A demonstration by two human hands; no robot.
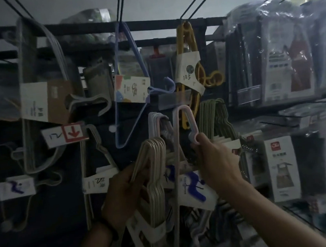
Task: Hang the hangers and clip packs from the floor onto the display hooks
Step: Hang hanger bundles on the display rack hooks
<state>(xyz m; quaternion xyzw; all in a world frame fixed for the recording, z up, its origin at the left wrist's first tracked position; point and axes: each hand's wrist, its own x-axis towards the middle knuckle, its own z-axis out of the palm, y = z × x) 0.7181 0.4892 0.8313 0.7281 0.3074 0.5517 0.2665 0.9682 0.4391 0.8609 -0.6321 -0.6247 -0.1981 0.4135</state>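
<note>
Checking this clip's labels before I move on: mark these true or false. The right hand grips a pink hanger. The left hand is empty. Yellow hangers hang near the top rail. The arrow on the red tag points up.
1. The right hand grips a pink hanger. True.
2. The left hand is empty. False: it holds a bundle of cream hangers.
3. Yellow hangers hang near the top rail. True.
4. The arrow on the red tag points up. False: it points down.
</note>
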